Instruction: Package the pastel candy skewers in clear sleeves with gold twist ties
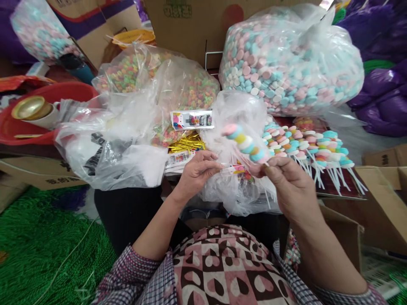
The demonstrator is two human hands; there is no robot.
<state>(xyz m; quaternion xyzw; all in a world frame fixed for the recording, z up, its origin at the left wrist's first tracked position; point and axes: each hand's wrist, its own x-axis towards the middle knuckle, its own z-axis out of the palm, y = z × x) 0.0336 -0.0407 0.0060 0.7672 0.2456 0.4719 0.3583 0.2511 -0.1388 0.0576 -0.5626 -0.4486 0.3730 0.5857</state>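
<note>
My right hand [294, 188] pinches the white stick of a marshmallow skewer [246, 144]. Its pink, blue, yellow and white pieces lean up and to the left. Lower and to the left, the fingertips of my left hand [202, 169] are closed on a small clear printed plastic bag [237, 168], which reaches toward the skewer's lower end. Another printed bag [192, 120] lies flat beyond my left hand, above a bundle of gold twist ties [187, 142]. Finished marshmallow skewers [305, 146] lie in a pile on the right, sticks toward me.
A big bag of pastel marshmallows [286, 67] stands at the back right. Bags of coloured ring-shaped candies [197, 91] sit at the back middle. On the left are a crumpled clear bag [124, 156] and a red basin [76, 90]. Cardboard boxes [378, 203] stand at right.
</note>
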